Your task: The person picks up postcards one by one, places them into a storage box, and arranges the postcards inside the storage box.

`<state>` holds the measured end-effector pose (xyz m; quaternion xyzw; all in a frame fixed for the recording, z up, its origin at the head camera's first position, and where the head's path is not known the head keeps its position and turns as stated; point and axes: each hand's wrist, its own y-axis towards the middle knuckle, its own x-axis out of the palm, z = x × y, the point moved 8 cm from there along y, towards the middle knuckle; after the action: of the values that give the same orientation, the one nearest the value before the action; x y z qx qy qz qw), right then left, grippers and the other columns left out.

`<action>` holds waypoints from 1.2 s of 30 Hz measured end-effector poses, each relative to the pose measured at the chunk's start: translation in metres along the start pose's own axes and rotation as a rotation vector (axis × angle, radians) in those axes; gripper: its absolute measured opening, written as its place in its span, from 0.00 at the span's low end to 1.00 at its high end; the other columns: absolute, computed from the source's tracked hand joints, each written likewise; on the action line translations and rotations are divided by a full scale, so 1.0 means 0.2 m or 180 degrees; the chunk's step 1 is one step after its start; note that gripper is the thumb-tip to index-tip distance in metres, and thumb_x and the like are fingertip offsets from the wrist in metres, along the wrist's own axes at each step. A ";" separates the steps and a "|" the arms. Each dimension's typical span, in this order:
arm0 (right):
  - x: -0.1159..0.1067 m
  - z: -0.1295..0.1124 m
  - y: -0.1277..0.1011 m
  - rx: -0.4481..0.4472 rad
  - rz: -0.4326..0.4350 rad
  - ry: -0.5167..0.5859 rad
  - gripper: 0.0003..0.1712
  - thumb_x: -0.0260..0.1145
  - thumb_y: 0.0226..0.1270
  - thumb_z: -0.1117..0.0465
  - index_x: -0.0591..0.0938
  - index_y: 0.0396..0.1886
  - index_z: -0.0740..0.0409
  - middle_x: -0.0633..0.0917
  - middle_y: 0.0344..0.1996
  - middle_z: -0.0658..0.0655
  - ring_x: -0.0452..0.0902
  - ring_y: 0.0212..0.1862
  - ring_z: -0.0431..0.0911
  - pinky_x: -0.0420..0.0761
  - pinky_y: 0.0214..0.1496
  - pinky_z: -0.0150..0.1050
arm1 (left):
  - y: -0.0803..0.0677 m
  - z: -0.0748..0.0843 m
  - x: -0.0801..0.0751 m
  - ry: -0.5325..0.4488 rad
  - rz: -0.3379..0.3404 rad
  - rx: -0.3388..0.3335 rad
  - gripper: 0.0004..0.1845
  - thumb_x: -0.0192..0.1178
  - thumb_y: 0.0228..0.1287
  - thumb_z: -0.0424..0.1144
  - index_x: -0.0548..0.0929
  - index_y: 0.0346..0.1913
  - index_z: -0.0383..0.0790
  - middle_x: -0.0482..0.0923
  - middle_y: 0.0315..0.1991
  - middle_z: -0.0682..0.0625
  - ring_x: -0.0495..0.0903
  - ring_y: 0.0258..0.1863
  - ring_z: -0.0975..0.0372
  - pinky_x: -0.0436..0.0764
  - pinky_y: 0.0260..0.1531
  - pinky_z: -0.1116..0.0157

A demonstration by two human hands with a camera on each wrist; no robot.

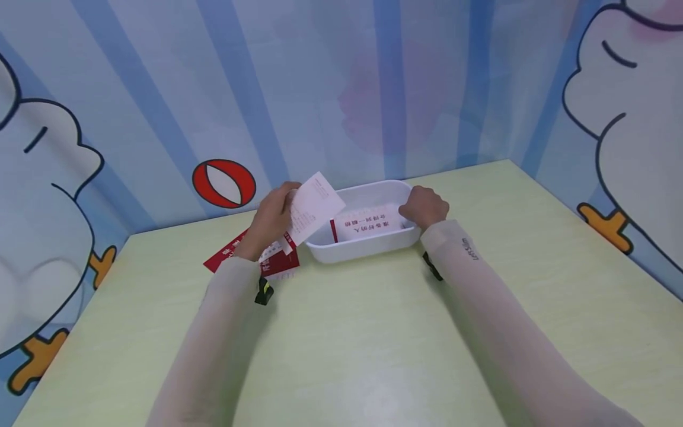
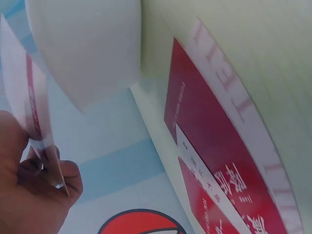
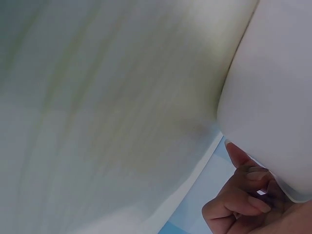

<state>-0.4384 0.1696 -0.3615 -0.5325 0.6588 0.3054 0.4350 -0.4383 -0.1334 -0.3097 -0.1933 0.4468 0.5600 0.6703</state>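
In the head view my left hand (image 1: 269, 219) pinches a white card (image 1: 316, 207) with small print, raised beside the left end of a white plastic tub (image 1: 368, 246). The left wrist view shows the same card (image 2: 22, 87) edge-on with a red stripe, between the thumb and curled fingers. My right hand (image 1: 425, 206) grips the tub's right rim; in the right wrist view its fingers (image 3: 239, 200) curl below that rim. Inside the tub lies a white card (image 1: 368, 224) with red characters. Beneath my left hand, several red and white cards (image 2: 209, 131) overlap on the table.
The tub stands near the back edge of the pale yellow-green table (image 1: 341, 344). Behind it rises a blue striped backdrop (image 1: 320, 89) with cartoon figures and a red oval (image 1: 203, 184). A dark strap (image 1: 264, 292) hangs at my left wrist.
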 end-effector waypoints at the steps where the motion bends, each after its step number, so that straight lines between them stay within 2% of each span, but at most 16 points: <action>1: 0.00 0.00 0.00 0.0000 0.0004 -0.0007 0.24 0.57 0.66 0.55 0.79 0.56 0.66 0.85 0.50 0.66 0.80 0.45 0.54 0.80 0.55 0.53 | 0.01 0.01 0.01 -0.0012 -0.0016 -0.0001 0.23 0.45 0.78 0.37 0.65 0.73 0.47 0.72 0.65 0.42 0.74 0.50 0.52 0.83 0.52 0.53; 6: 0.00 0.00 0.00 -0.0001 0.0027 -0.0032 0.24 0.57 0.66 0.56 0.79 0.56 0.66 0.85 0.50 0.66 0.80 0.44 0.54 0.81 0.53 0.53 | 0.03 0.03 0.04 -0.0055 -0.0090 -0.0027 0.25 0.46 0.77 0.33 0.63 0.74 0.46 0.70 0.62 0.40 0.72 0.52 0.52 0.83 0.51 0.52; 15: -0.02 0.01 0.01 0.0013 0.0058 -0.0052 0.24 0.58 0.65 0.56 0.79 0.57 0.65 0.85 0.50 0.65 0.81 0.45 0.54 0.81 0.54 0.53 | 0.09 0.08 0.10 -0.0181 -0.0013 -0.0048 0.23 0.45 0.78 0.34 0.63 0.72 0.40 0.68 0.65 0.39 0.72 0.54 0.51 0.80 0.59 0.52; 22: 0.00 0.00 0.00 -0.0017 -0.0005 -0.0002 0.25 0.58 0.66 0.55 0.78 0.58 0.65 0.85 0.52 0.65 0.81 0.48 0.55 0.80 0.55 0.53 | 0.12 0.10 0.16 -0.0174 0.0011 -0.0048 0.21 0.41 0.80 0.37 0.65 0.70 0.39 0.71 0.60 0.40 0.74 0.51 0.52 0.81 0.55 0.55; 29: 0.01 0.00 0.02 -0.0004 -0.0007 0.0008 0.24 0.59 0.66 0.55 0.79 0.57 0.63 0.85 0.51 0.64 0.81 0.49 0.55 0.80 0.56 0.53 | 0.16 0.12 0.24 -0.0213 -0.0142 -0.0092 0.20 0.42 0.79 0.38 0.65 0.70 0.43 0.71 0.60 0.42 0.74 0.50 0.53 0.82 0.53 0.56; 36: 0.01 0.01 0.02 -0.0010 0.0010 0.0038 0.24 0.59 0.65 0.56 0.79 0.58 0.63 0.84 0.52 0.64 0.81 0.49 0.56 0.79 0.57 0.54 | 0.19 0.13 0.30 -0.0220 -0.0216 -0.0067 0.20 0.39 0.80 0.38 0.67 0.69 0.42 0.73 0.59 0.41 0.75 0.48 0.53 0.79 0.52 0.57</action>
<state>-0.4430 0.1708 -0.3650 -0.5339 0.6618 0.3039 0.4297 -0.4645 -0.0671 -0.3360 -0.1959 0.4107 0.5480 0.7019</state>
